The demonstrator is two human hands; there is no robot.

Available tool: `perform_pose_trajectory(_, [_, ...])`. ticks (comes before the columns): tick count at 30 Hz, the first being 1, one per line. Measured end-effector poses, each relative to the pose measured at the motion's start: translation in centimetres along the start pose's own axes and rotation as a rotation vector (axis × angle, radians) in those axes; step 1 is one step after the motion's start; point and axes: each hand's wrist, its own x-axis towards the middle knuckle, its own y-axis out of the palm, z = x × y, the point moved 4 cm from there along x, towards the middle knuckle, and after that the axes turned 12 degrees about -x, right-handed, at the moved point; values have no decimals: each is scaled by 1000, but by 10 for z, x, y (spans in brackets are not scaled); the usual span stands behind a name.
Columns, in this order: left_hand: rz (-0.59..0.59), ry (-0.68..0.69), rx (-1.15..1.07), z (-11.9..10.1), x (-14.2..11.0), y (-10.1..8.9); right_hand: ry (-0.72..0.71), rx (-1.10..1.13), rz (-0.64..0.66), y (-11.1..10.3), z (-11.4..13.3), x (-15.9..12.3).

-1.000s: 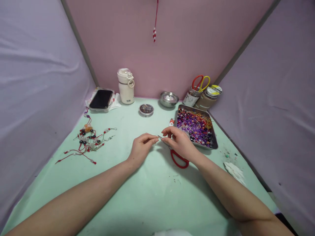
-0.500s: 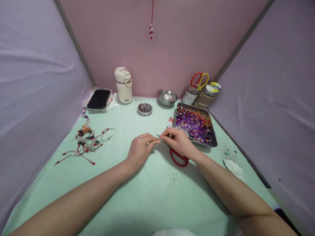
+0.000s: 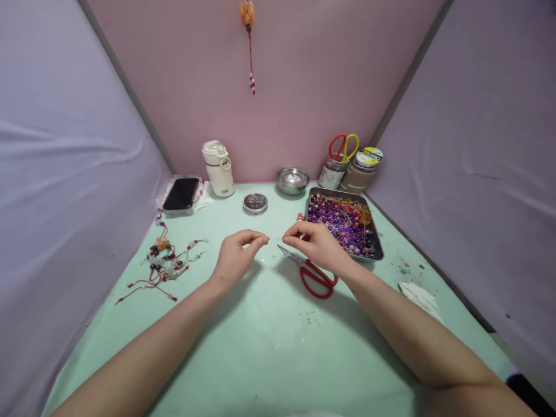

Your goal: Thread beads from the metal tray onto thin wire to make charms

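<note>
Pale green desk: red-handled scissors lie nearest the right hand, blades slanting toward the left hand; both pinch closed, anything held indiscernible

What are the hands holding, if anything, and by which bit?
Can't tell: left hand and right hand both look pinched, but anything there is too small.

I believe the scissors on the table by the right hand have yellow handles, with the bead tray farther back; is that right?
Not quite: the head view shows red handles, not yellow. The scissors do lie on the table by the right hand, with the bead tray farther back.
</note>
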Motion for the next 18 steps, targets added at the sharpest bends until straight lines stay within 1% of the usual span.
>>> perform_pose_trajectory(2, [-19, -14, -93, -10, 9, -2, -6, 26, -20, -7, 5, 7])
perform_pose_trajectory(4, [-45, 13, -218, -22, 19, -4, -33, 62, -44, -15, 13, 17])
perform_pose_trajectory(7, [-35, 5, -562, -37, 34, -2, -67, 105, -84, -26, 24, 33])
perform_pose_trajectory(9, [-10, -29, -782, -40, 41, 4, -77, 98, -113, -29, 29, 41])
perform_pose_trajectory(10, [-3, -44, -852, -39, 43, 7, -82, 81, -120, -29, 30, 44])
perform_pose_trajectory(13, [-43, -102, -923, -29, 46, 16, -97, -7, -107, -24, 27, 49])
perform_pose_trajectory(15, [-62, -155, -914, -20, 45, 20, -92, -77, -75, -19, 21, 50])
perform_pose_trajectory(18, [-54, -225, -898, -10, 42, 24, -50, -152, -22, -15, 10, 50])
